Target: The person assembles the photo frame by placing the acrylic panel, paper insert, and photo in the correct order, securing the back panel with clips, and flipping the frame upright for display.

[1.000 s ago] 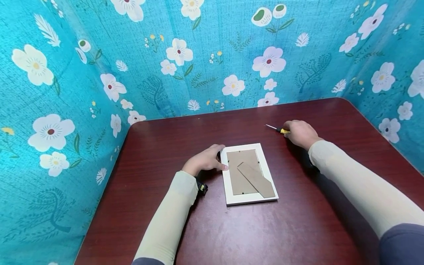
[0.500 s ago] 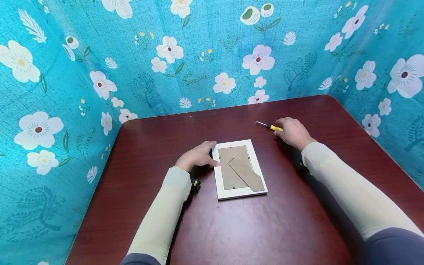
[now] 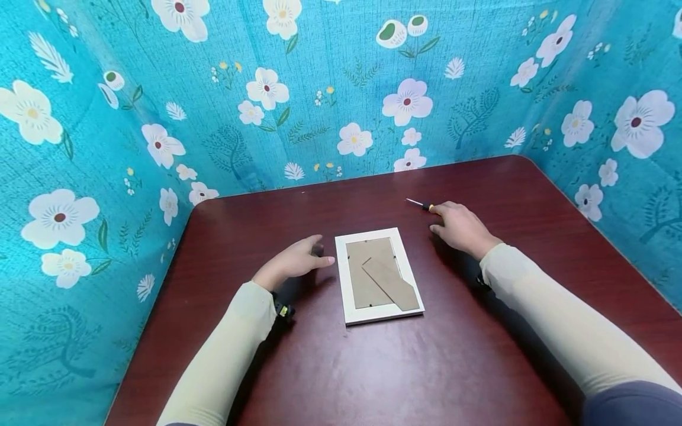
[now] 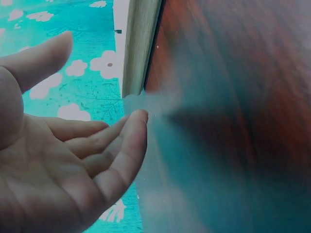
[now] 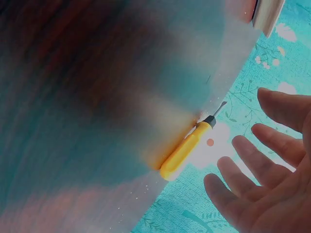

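Observation:
A white picture frame (image 3: 341,278) lies face down on the table, its brown backing board and easel stand (image 3: 391,284) facing up. My left hand (image 3: 293,260) is just left of it, fingers relaxed and apart from its edge; the left wrist view has the frame's side (image 4: 141,48) beyond my fingertips. A screwdriver (image 5: 184,150) with a yellow handle and black collar lies on the table, its blade pointing left in the head view. My right hand (image 3: 462,228) is beside it with spread fingers holding nothing, and partly hides the handle in the head view.
The dark red wooden table (image 3: 256,367) reaches back to a blue flowered cloth (image 3: 319,118), which hangs behind it and along both sides. A dark wrist camera (image 3: 285,310) is strapped under my left wrist.
My left hand has come off the picture frame and moved left. My right hand has released the screwdriver, its fingers opening beside the handle. The head view has shifted slightly.

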The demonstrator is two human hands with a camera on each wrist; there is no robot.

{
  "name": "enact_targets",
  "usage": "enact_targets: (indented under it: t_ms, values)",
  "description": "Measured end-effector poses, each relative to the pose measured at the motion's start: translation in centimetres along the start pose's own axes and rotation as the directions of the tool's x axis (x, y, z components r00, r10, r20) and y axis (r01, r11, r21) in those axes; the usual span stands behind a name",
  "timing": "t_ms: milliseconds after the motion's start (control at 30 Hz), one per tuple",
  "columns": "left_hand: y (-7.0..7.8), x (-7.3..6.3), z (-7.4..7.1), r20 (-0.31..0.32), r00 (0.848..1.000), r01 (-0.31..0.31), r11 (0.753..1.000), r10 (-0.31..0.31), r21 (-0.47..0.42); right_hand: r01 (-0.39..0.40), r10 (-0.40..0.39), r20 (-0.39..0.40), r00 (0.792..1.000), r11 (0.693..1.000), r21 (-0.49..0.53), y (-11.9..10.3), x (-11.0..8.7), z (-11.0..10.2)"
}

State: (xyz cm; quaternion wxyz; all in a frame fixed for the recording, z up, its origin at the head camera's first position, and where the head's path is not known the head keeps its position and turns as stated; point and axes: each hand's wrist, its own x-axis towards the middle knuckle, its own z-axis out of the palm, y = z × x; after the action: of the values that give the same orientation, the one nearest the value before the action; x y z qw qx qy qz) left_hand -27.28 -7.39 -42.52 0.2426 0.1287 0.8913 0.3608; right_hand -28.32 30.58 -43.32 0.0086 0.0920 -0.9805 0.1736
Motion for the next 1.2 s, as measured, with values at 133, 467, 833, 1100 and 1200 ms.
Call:
enact_targets:
  t_ms: [133, 467, 833, 1100, 1200]
  values:
    - [-0.2, -0.6, -0.8, 0.004, 1.0, -0.012, 0.998, 0.013, -0.058, -0.007, 0.007, -0.019, 1.0, 1.0, 0.002, -0.5, -0.2, -0.4]
    - [-0.4, -1.0, -0.9, -0.046, 0.999, 0.013, 0.979, -0.023, -0.202, -0.034, 0.034, 0.004, 0.999, 0.999, 0.03, -2.3, -0.1, -0.5]
    - [-1.3, -1.8, 0.4, -0.086, 0.992, 0.058, 0.945, -0.09, -0.322, -0.074, 0.071, 0.148, 0.987, 0.997, 0.019, -4.3, -1.8, 0.6]
    - [-1.1, -2.3, 2.7, -0.093, 0.994, 0.034, 0.956, -0.064, -0.29, -0.07, 0.079, 0.265, 0.961, 0.997, -0.044, -5.3, -4.3, 1.0]
    - [-0.8, -2.0, 3.1, -0.087, 0.995, 0.015, 0.967, -0.038, -0.255, -0.065, 0.079, 0.289, 0.954, 0.996, -0.06, -6.0, -4.6, 1.3]
